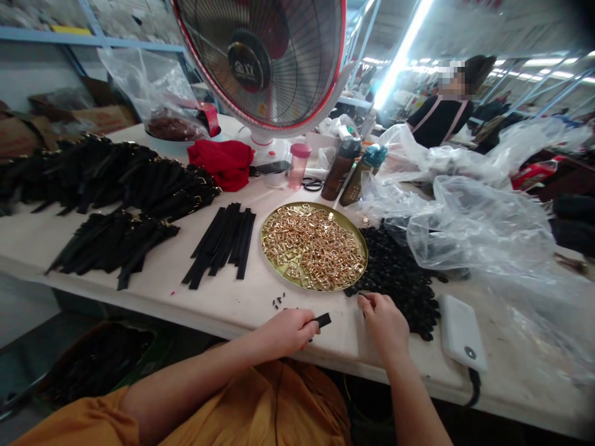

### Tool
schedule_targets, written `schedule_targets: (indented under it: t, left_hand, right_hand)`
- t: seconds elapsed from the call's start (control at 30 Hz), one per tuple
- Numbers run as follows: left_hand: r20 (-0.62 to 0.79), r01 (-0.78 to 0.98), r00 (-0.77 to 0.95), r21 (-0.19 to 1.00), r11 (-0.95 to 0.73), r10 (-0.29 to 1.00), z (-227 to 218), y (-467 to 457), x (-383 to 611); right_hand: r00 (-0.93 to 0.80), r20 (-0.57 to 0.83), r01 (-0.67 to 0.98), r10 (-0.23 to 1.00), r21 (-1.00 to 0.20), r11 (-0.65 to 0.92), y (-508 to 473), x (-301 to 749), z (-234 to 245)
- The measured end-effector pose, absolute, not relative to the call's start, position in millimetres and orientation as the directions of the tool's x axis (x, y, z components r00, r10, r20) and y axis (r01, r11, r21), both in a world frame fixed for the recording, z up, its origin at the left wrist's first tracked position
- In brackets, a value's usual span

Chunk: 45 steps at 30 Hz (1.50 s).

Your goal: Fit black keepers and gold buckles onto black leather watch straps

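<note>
Left hand (294, 327) pinches a black strap (323, 319) projecting rightward.

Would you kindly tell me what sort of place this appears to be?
Probably a workshop or factory floor, judging by the bunched black strips, the heap of gold-coloured metal loops and another person beyond.
</note>
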<state>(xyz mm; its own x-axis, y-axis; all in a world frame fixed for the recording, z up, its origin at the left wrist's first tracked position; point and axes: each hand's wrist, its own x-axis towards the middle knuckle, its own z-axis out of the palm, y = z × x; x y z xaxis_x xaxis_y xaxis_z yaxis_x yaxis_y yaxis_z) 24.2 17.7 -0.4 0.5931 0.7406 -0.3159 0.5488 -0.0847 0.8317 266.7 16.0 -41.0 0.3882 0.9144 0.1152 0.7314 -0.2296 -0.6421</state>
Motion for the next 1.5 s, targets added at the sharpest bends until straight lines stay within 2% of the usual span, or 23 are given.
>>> schedule_targets:
  t: [0.13,0.27,0.4,0.5,0.67,0.77,0.87,0.97,1.07,1.13,1.2,1.23,1.27,1.37,1.5]
  left_hand:
    - [-0.315,0.553,0.586,0.829,-0.084,0.746,2.0,17.4,22.4]
    - [-0.233,0.486,0.593,0.867,-0.112,0.771,10.8,20.9,29.9]
    - [-0.121,0.444,0.601,0.873,-0.204,0.790,16.4,23.2,41.5]
    - [-0.125,0.498,0.621,0.825,-0.266,0.774,15.0,22.9,41.8]
    - [-0.185,0.538,0.678,0.785,-0.307,0.712,14.4,24.1,31.9]
    - [-0.264,0.491,0.705,0.852,-0.184,0.658,17.5,25.8,25.6]
    - [-0.306,0.421,0.747,0.905,-0.063,0.590,20.6,25.7,20.9]
    - [-0.255,0.390,0.709,0.919,-0.064,0.657,22.1,23.6,20.7]
    - [-0.205,0.350,0.641,0.936,-0.044,0.739,19.4,24.3,22.4]
    - [-0.182,0.328,0.600,0.944,-0.032,0.779,14.6,27.8,21.7]
    - [-0.194,0.315,0.563,0.949,0.008,0.804,8.6,32.5,19.8]
    - [-0.217,0.312,0.542,0.949,0.045,0.812,5.8,34.6,18.9]
    - [-0.247,0.312,0.520,0.946,0.088,0.818,3.4,36.2,18.3]
    - [-0.297,0.300,0.472,0.940,0.165,0.830,-0.2,37.8,18.5]
    - [-0.280,0.269,0.476,0.949,0.165,0.834,0.9,34.5,17.3]
  right_hand:
    - [0.397,0.042,0.579,0.917,-0.787,-0.215,21.4,262.6,-38.7]
    - [0.321,-0.120,0.276,0.940,-0.937,-0.213,5.3,247.6,-30.2]
    - [0.244,-0.188,0.024,0.951,-0.979,-0.200,-11.7,223.7,-21.8]
    - [0.231,-0.177,-0.013,0.957,-0.984,-0.179,-17.6,210.4,-17.9]
    - [0.170,-0.124,0.083,0.978,-0.987,-0.140,-20.7,200.3,-18.1]
    - [0.163,-0.076,0.121,0.984,-0.988,-0.097,-18.8,203.4,-20.5]
    - [0.220,-0.076,0.074,0.973,-0.993,-0.094,-16.3,205.1,-21.1]
    - [0.224,-0.161,-0.053,0.961,-0.987,-0.153,-17.0,193.3,-20.9]
    - [0.152,-0.223,-0.150,0.963,-0.968,-0.201,-17.3,180.0,-21.8]
    - [0.139,-0.172,-0.064,0.975,-0.984,-0.164,-11.8,183.6,-23.0]
    - [0.185,-0.050,0.203,0.981,-0.975,-0.088,1.7,200.1,-24.0]
    - [0.202,0.030,0.429,0.979,-0.901,-0.061,11.4,211.3,-24.3]
    - [0.232,0.073,0.507,0.970,-0.860,-0.057,22.5,223.0,-24.5]
    - [0.233,0.130,0.628,0.964,-0.776,-0.047,58.8,249.8,-25.0]
    - [0.138,0.116,0.681,0.984,-0.732,-0.009,93.0,257.1,-26.2]
